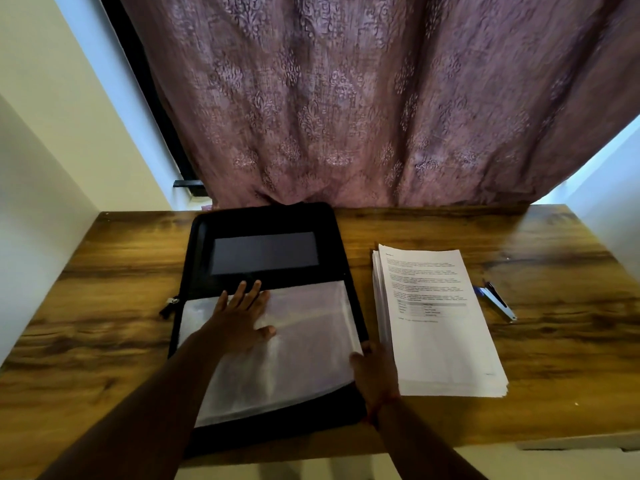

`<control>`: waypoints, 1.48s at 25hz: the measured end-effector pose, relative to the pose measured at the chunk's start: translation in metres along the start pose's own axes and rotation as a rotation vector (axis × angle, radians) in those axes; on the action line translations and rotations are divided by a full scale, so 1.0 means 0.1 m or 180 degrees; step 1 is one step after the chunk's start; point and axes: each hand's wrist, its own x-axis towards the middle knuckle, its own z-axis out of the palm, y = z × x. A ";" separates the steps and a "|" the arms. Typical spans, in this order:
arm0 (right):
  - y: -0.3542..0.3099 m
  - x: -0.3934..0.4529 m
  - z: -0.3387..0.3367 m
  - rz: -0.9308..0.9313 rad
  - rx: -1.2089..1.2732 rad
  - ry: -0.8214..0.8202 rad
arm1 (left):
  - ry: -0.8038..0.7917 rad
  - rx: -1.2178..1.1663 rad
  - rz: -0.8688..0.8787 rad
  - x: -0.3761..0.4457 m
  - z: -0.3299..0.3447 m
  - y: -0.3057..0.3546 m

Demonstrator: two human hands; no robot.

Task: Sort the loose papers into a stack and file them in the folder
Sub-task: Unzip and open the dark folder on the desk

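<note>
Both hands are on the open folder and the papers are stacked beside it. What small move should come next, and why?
Probably the right hand should lift the edge of the clear sleeve it touches, while the left hand presses flat on the sleeve to steady the folder. The paper stack already lies squared to the right, not yet filed, so opening a sleeve seems the next step.

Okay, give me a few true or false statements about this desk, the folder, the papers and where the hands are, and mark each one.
1. The black folder lies open on the wooden desk. True.
2. The paper stack sits left of the folder. False: it lies to its right.
3. The left hand rests flat on the clear sleeves. True.
4. The right hand holds the pen. False: the pen lies untouched beyond the stack; the hand is at the sleeves' right edge.
</note>
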 end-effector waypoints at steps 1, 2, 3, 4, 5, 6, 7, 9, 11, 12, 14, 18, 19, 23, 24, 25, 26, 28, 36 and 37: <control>0.03 0.00 0.01 -0.0023 -0.0089 -0.0056 | -0.0012 -0.0010 0.0049 0.03 -0.02 -0.02; 0.03 -0.01 0.01 -0.0048 -0.0192 -0.0076 | -0.0027 -0.0033 0.0088 0.05 -0.04 -0.03; 0.03 -0.01 0.01 -0.0068 -0.0288 -0.0095 | -0.0057 -0.0049 0.0106 0.07 -0.07 -0.02; 0.01 -0.02 0.00 -0.0110 -0.0398 -0.0116 | -0.0096 -0.0054 0.0101 0.07 -0.10 0.02; -0.01 -0.02 -0.01 -0.0175 -0.0509 -0.0156 | -0.0126 -0.0061 0.0065 0.07 -0.12 0.06; -0.05 -0.03 -0.01 -0.0239 -0.0606 -0.0201 | -0.0144 -0.0072 0.0001 0.05 -0.14 0.13; -0.08 -0.05 -0.02 -0.0294 -0.0665 -0.0232 | -0.0137 -0.0081 -0.0072 0.02 -0.14 0.20; -0.16 -0.05 -0.02 -0.0421 -0.0805 -0.0186 | -0.0019 -0.0080 -0.0164 -0.06 -0.10 0.37; -0.22 0.00 -0.03 -0.0612 -0.1064 -0.0012 | 0.0166 -0.0036 -0.0186 -0.16 -0.01 0.56; -0.24 0.03 -0.02 -0.0683 -0.1189 0.0056 | 0.0220 -0.0050 -0.0197 -0.23 0.04 0.67; -0.26 0.06 -0.01 -0.0777 -0.1333 0.0131 | 0.0232 -0.0120 -0.0237 -0.33 0.14 0.89; -0.23 0.07 0.04 -0.1056 -0.1594 0.0357 | 0.0236 -0.0321 -0.0199 -0.48 0.27 1.21; -0.22 0.08 0.03 -0.1061 -0.1626 0.0355 | 0.0240 -0.0319 -0.0082 -0.50 0.27 1.24; -0.22 0.11 -0.06 -0.0918 -0.1428 0.0075 | 0.0384 -0.0179 0.0637 -0.60 0.31 1.31; -0.23 0.12 -0.07 -0.0944 -0.1369 0.0025 | 0.0419 -0.0178 0.0746 -0.63 0.31 1.33; -0.26 0.13 -0.08 -0.0977 -0.1339 -0.0037 | 0.0481 -0.0221 0.0809 -0.65 0.30 1.35; -0.29 0.15 -0.09 -0.0996 -0.1284 -0.0118 | 0.0595 -0.0285 0.0842 -0.66 0.27 1.37; -0.33 0.20 -0.11 -0.0970 -0.1105 -0.0323 | 0.0977 -0.0446 0.0912 -0.66 0.20 1.42; -0.26 0.26 -0.25 -0.0736 -0.0474 -0.1279 | 0.1742 -0.0890 0.0675 -0.59 0.26 1.67; -0.26 0.25 -0.30 -0.0633 -0.0414 -0.1500 | 0.1739 -0.0793 0.0650 -0.59 0.26 1.71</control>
